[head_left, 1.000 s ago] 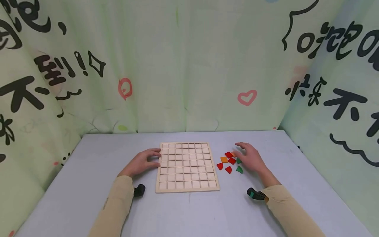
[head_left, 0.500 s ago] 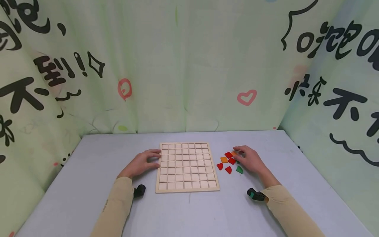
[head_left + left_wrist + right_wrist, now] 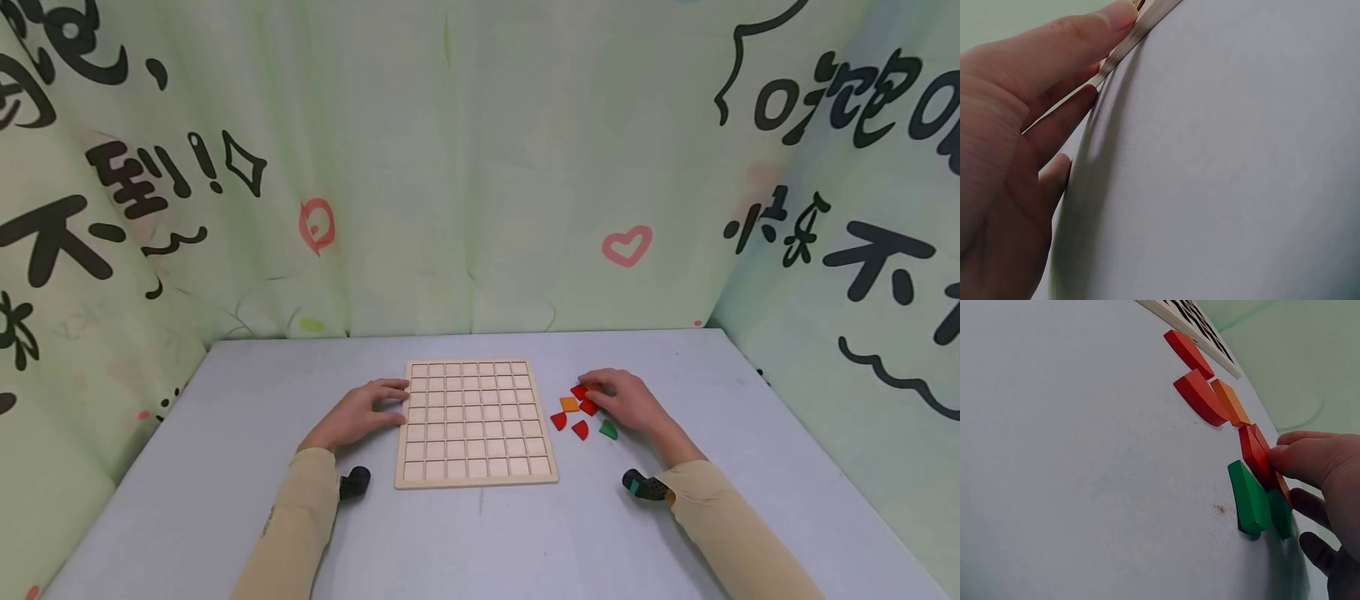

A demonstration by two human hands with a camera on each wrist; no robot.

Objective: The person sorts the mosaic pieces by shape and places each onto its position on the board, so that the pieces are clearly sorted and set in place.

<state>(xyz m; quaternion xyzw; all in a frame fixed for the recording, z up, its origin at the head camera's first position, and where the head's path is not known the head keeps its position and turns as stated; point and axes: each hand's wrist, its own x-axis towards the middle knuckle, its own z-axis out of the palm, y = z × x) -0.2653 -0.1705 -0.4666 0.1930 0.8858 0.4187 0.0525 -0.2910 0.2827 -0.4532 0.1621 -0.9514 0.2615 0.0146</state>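
A pale wooden board with a square grid lies mid-table. My left hand touches its left edge with thumb and fingertips; the left wrist view shows the thumb lying along that edge. Right of the board sit small red, orange and green blocks. My right hand is over the far part of this group, thumb touching near a red block. Its fingers partly hide the blocks behind. Closer lie two rounded red blocks, an orange block and a green quarter-round block.
The board and blocks lie on a white-covered table. A pale green curtain with black writing surrounds its back and sides. Black wrist devices show at both sleeve cuffs.
My right hand has moved left and slightly inward over the blocks, now covering the orange block and a green one at the back. My left hand has stayed at the board's edge.
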